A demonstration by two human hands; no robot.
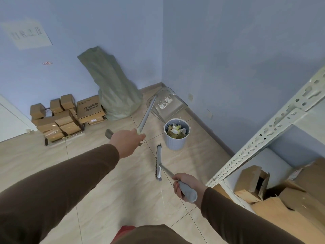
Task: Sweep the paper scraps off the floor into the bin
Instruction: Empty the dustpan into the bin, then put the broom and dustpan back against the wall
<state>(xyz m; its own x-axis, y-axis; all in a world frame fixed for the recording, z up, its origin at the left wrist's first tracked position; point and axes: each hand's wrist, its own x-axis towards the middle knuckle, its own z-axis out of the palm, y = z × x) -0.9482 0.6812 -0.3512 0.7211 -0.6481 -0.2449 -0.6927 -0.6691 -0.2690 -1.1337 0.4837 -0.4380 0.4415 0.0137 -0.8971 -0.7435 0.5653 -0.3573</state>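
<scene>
A small white ribbed bin (176, 138) stands on the tiled floor near the corner, with paper scraps (176, 132) inside it. My left hand (127, 141) grips the long handle of a clear plastic dustpan (167, 105), whose pan is raised and tilted just behind the bin. My right hand (182, 185) holds the grey grip of a broom (159, 162); its brush head hangs low over the floor, in front of the bin and slightly to its left. I see no loose scraps on the tiles around the bin.
A grey-green woven sack (112, 87) leans on the back wall. Stacked cardboard boxes (65, 115) sit to its left. A white metal shelf (274, 131) with torn cartons (288, 196) stands at the right. Blue walls meet in a corner behind the bin.
</scene>
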